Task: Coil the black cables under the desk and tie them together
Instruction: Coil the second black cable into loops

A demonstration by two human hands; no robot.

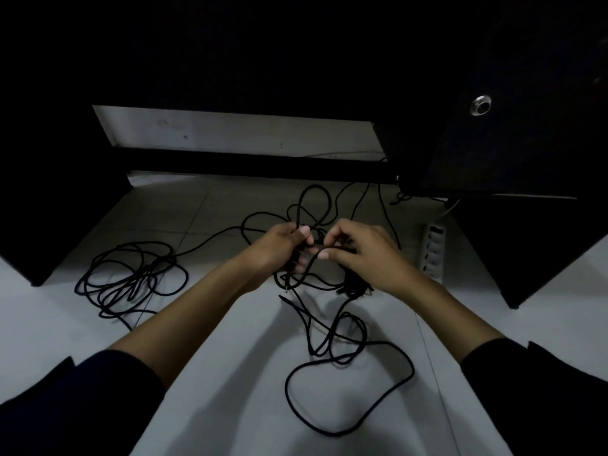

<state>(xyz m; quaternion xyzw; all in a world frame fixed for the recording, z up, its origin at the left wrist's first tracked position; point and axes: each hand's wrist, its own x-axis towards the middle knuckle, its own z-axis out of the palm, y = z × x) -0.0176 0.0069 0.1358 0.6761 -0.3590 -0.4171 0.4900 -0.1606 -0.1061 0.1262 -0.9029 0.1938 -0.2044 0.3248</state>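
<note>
Black cables lie tangled on the pale tiled floor under a dark desk. My left hand (284,250) grips a bundle of cable loops (311,205) that stand up above it. My right hand (358,253) pinches a strand of the same cable between thumb and fingers, close to the left hand. A loose coil (131,281) sits on the floor to the left, joined by a long strand. More slack (348,383) trails in wide loops in front of me. A dark bunch of cable (357,287) hangs below my right hand.
A white power strip (434,251) lies on the floor at the right. Dark desk panels (533,245) stand at both sides, and a black crossbar (256,166) runs along the back. A metal grommet (481,105) shows in the right panel.
</note>
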